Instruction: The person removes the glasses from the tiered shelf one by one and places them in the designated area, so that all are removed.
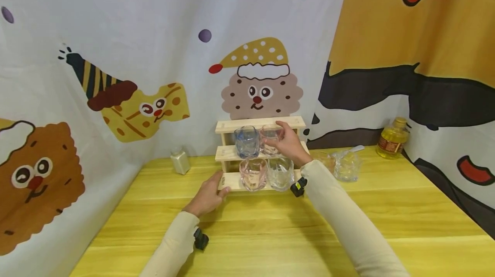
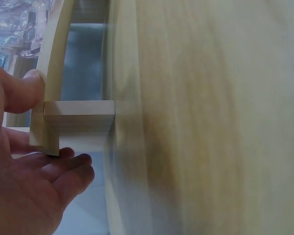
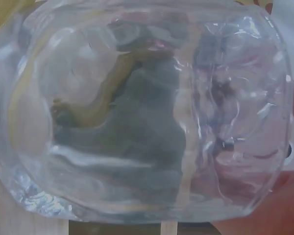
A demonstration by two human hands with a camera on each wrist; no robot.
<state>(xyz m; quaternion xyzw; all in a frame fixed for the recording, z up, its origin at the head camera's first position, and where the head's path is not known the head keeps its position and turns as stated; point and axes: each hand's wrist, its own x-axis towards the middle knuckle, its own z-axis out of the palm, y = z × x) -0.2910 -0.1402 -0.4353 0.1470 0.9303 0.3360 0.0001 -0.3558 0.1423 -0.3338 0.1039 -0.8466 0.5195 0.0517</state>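
A three-step wooden rack stands against the back cloth. My left hand grips the left end of its lowest step; in the left wrist view that hand has the thumb on top and fingers beneath the wood. On the middle step, my right hand holds a pinkish glass, beside a blue glass. The lowest step bears a pink glass and a clear glass. A clear glass fills the right wrist view, hiding most of the right hand.
Right of the rack stand a clear glass with a white spoon and a faintly orange glass. An oil bottle is at the back right, a small pale jar at the back left of the wooden table.
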